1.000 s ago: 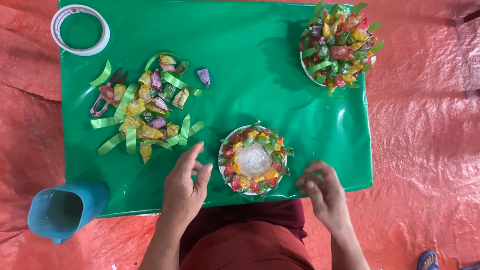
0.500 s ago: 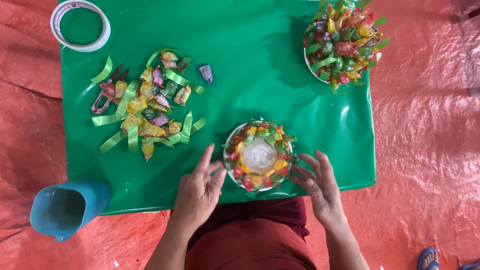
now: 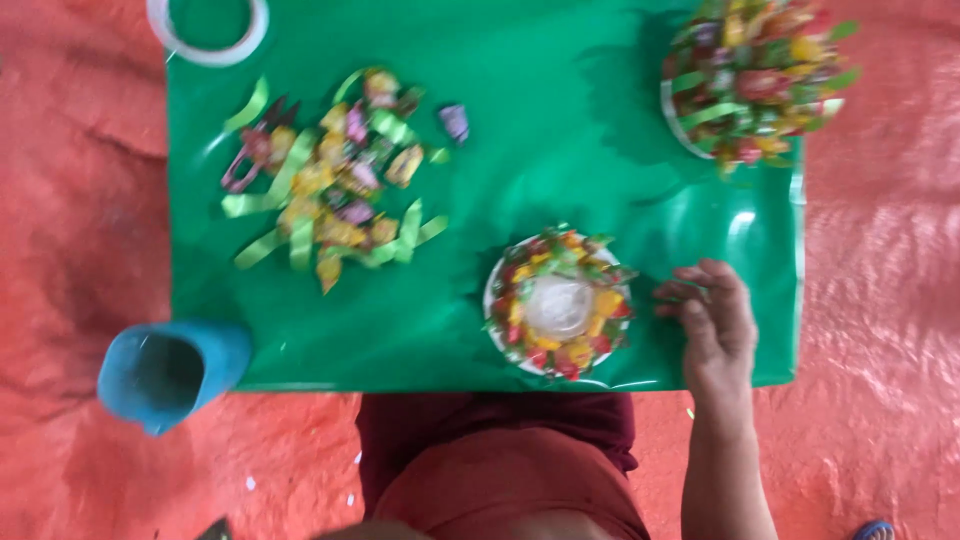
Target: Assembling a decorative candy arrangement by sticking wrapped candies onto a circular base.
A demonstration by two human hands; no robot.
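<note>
While the right hand [image 3: 715, 325] rests with loosely curled, empty fingers just right of the round white candy-ringed plate [image 3: 557, 303], decorating seems paused; the left hand is unseen.

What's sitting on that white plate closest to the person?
A ring of wrapped candies with green ribbon bits runs round the white plate, beside the right hand. The middle shows a pale round patch; what lies under the candies is hidden.
</note>
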